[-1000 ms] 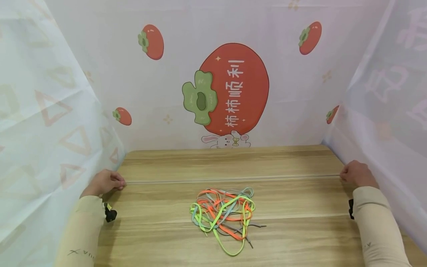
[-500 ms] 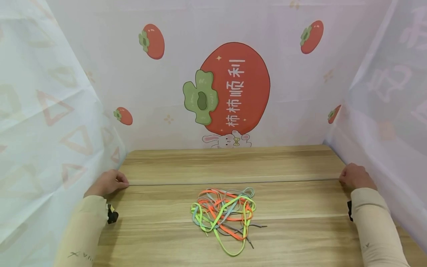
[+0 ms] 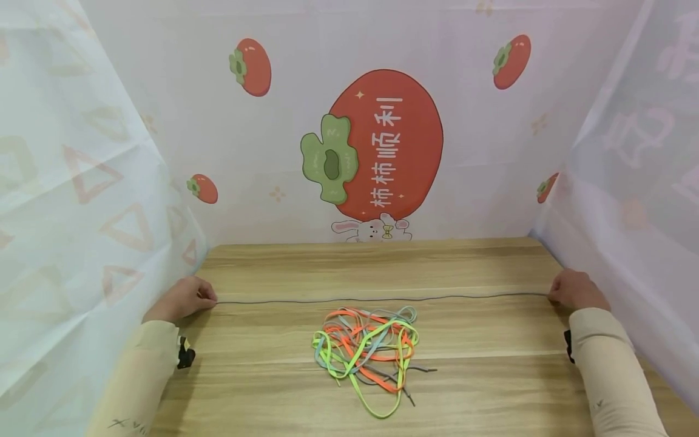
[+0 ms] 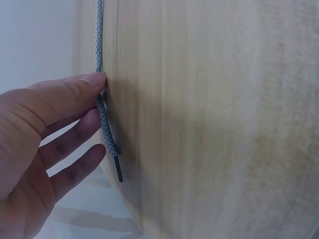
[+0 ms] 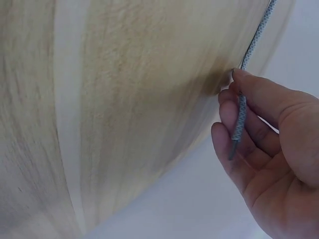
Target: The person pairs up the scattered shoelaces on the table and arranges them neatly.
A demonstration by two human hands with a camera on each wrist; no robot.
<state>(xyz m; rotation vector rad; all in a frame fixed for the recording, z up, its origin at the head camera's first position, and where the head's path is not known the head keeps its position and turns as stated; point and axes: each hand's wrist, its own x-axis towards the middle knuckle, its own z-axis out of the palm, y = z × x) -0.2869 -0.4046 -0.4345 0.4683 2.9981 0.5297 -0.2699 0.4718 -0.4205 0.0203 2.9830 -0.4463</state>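
A thin grey shoelace (image 3: pixel 382 300) spans nearly the table's full width, slightly wavy along its length. At the left, my left hand (image 3: pixel 180 298) pinches it between thumb and index finger. The left wrist view shows its patterned cord (image 4: pixel 98 40) and a short dark-tipped end below the pinch. Over on the right, my right hand (image 3: pixel 580 291) pinches the other end, whose tip hangs past the fingers in the right wrist view. Closer to me than the cord, a loose tangle of flat shoelaces (image 3: pixel 355 357) in orange, yellow-green, light blue and grey lies mid-table.
The wooden table (image 3: pixel 262 388) has rounded far corners. White printed sheets stand at the back (image 3: pixel 464 200) and on both sides, close beside each hand.
The grey shoelace has gone from taut and straight to slightly slack, and lies a little nearer to me. Both hands have moved slightly inward. The tangle is unchanged.
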